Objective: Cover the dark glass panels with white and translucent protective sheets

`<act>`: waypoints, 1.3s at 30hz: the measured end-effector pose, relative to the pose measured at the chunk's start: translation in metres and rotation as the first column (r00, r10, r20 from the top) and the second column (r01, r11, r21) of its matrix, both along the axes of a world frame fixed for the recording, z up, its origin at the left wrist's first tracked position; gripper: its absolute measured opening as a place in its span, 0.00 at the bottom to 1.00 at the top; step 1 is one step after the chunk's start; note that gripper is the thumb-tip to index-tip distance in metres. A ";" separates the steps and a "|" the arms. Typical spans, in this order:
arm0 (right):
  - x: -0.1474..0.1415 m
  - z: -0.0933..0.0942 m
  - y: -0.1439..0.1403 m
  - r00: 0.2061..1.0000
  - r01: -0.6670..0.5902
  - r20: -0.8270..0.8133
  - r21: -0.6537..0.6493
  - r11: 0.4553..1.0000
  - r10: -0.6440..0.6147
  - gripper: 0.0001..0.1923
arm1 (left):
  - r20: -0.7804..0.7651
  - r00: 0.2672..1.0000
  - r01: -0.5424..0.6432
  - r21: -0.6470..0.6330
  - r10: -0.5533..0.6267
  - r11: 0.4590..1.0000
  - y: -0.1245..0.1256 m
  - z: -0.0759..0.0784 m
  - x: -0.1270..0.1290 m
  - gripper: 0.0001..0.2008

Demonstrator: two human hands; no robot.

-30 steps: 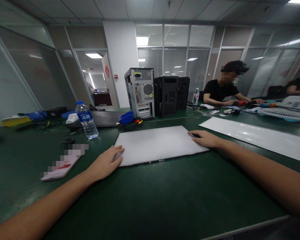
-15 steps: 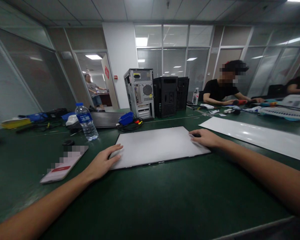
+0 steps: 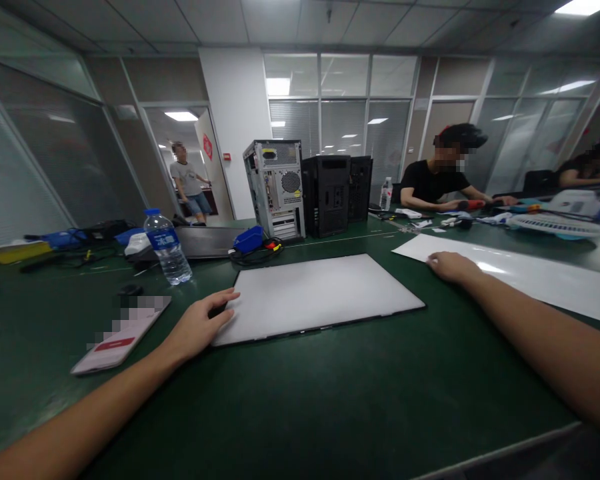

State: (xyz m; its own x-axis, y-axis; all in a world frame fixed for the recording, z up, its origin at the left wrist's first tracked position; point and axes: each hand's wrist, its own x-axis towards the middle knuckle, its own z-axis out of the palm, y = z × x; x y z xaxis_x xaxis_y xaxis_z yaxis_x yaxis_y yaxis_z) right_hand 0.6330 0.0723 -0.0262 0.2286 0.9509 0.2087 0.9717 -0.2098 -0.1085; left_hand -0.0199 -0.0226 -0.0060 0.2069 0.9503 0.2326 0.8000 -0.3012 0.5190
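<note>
A white flat panel with a thin dark rim lies on the green table. My left hand is at its left edge, thumb and fingers apart and lying over the border. To the right, my right hand is off the panel and overlaps the near left part of a long glossy white sheet. Its fingers are curled together. Whether they pinch the sheet or anything else is hidden.
A water bottle and a phone-like flat object stand and lie left. Behind the panel are a blue tray, cables and computer cases. A co-worker sits back right; another person stands at the doorway.
My right hand has left the panel's right edge and moved right to the glossy sheet, its fingers drawn together. My left hand stays at the panel's left edge. The view has shifted slightly.
</note>
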 end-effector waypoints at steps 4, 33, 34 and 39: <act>-0.003 -0.001 0.004 0.997 0.040 0.066 0.004 0.999 -0.040 0.25 | -0.004 1.000 -0.009 0.009 0.009 1.000 0.003 -0.002 -0.001 0.29; -0.176 0.035 -0.055 0.919 -0.389 0.110 0.087 0.917 0.380 0.31 | -0.327 0.944 0.064 0.079 -0.035 0.995 -0.013 0.006 0.012 0.26; -0.165 0.033 -0.050 0.938 -0.334 0.123 0.067 0.940 0.324 0.32 | -0.331 0.943 0.063 0.075 -0.034 0.995 -0.012 0.006 0.013 0.26; -0.135 0.024 -0.036 0.967 -0.237 0.089 -0.018 0.971 0.238 0.31 | -0.344 0.939 0.053 0.082 -0.022 0.995 -0.012 0.005 0.014 0.25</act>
